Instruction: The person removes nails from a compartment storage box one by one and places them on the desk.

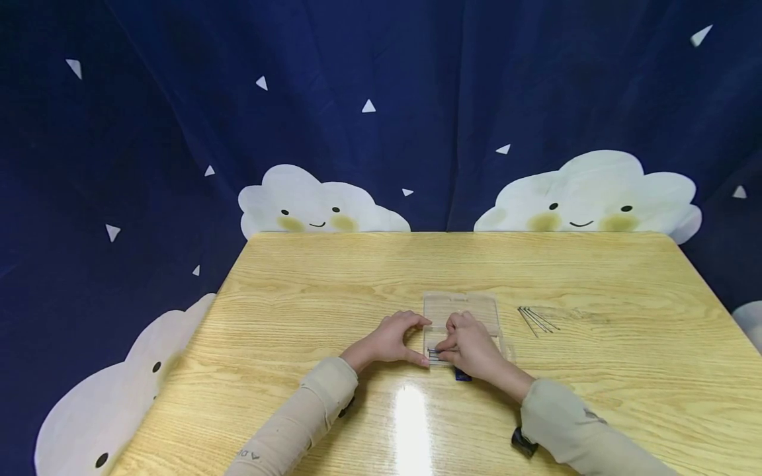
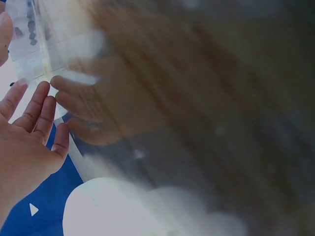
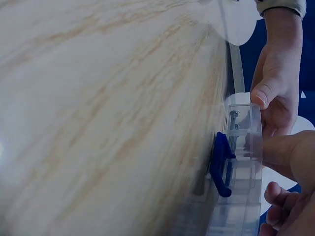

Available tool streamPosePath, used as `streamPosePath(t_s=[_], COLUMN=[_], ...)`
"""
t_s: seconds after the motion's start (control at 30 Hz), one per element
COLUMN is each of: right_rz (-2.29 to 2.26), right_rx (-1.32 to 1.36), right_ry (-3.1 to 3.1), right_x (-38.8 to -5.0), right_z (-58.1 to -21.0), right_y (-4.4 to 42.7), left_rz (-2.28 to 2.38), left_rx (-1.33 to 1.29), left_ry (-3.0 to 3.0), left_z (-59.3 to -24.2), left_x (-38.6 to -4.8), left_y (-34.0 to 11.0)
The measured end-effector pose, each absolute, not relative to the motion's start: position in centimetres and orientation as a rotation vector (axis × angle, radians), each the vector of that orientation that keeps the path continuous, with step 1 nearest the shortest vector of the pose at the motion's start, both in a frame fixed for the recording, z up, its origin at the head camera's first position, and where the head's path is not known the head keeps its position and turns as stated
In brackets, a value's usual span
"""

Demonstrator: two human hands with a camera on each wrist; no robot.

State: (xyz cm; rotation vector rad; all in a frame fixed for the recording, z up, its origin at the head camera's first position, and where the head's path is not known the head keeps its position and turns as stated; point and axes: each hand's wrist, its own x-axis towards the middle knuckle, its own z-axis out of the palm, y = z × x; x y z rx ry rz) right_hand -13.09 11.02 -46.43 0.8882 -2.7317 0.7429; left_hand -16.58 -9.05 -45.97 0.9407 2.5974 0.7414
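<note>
A clear plastic compartment box (image 1: 427, 337) stands on the table with its lid (image 1: 458, 304) folded back. A blue latch (image 3: 219, 164) hangs at its front. My left hand (image 1: 393, 337) holds the box's left end, thumb at the front corner and forefinger near the hinge side. My right hand (image 1: 476, 347) is over the box, its thumb and fingertips pinched together at metal screws (image 1: 433, 354) lying in the front left compartment. A screw (image 3: 234, 118) shows through the clear wall in the right wrist view. The right fingertips partly hide what they hold.
Several long screws (image 1: 538, 320) lie fanned out on the wooden table (image 1: 333, 271), right of the box. A dark blue curtain (image 1: 440, 132) with white clouds hangs behind and to the left. Glare streaks the front of the table.
</note>
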Motion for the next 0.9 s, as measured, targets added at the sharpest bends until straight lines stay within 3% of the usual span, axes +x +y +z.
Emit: streamPosePath(t_s=[0.9], right_rz=[0.748], right_rx=[0.903], right_ry=[-2.884], right_x=[-13.60], right_z=[-46.00], right_y=[10.24], left_rz=[0.746], left_rx=[0.937], left_ry=[2.587], left_z=[-45.79], left_x=[-16.56], left_y=[-8.98])
